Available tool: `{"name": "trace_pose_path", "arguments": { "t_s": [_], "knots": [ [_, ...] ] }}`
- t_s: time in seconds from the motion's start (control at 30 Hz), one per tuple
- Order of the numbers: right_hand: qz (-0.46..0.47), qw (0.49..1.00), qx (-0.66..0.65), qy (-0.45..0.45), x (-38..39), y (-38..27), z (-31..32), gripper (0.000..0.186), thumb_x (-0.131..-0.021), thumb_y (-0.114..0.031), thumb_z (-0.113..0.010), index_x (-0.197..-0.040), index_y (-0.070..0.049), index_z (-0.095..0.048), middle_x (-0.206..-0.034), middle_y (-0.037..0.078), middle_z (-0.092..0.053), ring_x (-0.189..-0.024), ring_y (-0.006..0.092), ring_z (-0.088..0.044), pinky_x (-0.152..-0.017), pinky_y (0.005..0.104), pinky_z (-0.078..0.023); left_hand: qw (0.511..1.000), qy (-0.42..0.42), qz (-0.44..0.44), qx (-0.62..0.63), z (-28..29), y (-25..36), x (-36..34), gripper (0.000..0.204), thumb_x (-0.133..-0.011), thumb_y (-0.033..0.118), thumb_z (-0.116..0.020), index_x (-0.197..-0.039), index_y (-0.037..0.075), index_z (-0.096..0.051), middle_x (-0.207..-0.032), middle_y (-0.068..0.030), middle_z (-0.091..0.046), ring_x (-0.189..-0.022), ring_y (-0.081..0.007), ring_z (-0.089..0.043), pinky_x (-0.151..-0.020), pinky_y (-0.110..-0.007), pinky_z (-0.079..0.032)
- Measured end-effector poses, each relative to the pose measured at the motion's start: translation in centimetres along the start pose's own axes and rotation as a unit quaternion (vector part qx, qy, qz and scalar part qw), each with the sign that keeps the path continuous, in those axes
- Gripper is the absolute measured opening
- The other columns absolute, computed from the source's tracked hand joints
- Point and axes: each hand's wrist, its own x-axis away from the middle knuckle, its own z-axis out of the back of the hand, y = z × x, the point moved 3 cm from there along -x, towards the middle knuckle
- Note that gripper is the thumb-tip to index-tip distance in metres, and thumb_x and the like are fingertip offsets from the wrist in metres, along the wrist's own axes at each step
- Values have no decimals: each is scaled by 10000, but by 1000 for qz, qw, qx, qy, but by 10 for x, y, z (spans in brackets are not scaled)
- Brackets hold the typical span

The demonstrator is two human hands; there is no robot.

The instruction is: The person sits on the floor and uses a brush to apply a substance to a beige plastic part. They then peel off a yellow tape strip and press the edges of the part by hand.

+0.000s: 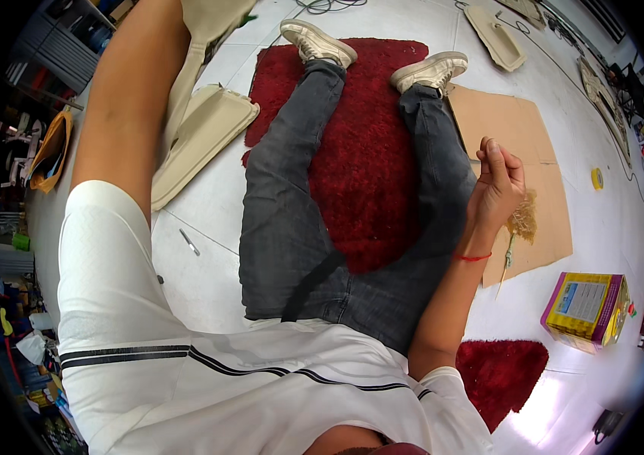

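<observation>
My right hand (498,182), with a red string at its wrist, is raised above the edge of a cardboard sheet (538,129). Its fingertips are pinched together, and whatever they hold is too small to make out. Below that hand a thin stick (509,254) with a green part lies by a yellowish-brown patch (523,216) on the cardboard. My left arm (128,98) stretches far forward past the top edge of the picture, so the left hand is out of sight. Beside this arm are a beige moulded panel (219,129) and another beige piece (212,26).
My legs stretch over a dark red rug (364,152). A silver pen-like tool (189,242) lies at left. On the right are a yellow and purple can (584,311), a yellow tape roll (596,179) and a smaller red rug piece (500,375). Another beige panel (495,38) lies farther off.
</observation>
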Motion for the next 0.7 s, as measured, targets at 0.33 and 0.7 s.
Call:
{"name": "trace_pose_path", "arguments": {
  "t_s": [0.33,0.7],
  "knots": [
    [-62,998,7,-7,-43,66,30,102,-981,-84,-720,-952,1,-673,-893,122,-725,-795,179,-681,-790,303,-557,909,52,346,-228,80,-256,47,831,-793,722,-758,-1143,-32,-748,-1113,-186,-746,-920,-268,-739,-847,-378,-584],
    [-105,994,-8,19,-114,166,8,366,-1100,-271,-527,-794,-74,-492,-707,70,-559,-617,136,-499,-887,397,-585,907,-16,258,-331,82,-396,-130,789,-839,735,-684,-1165,21,-763,-1088,-129,-760,-922,-218,-735,-885,-337,-564]
  ]
}}
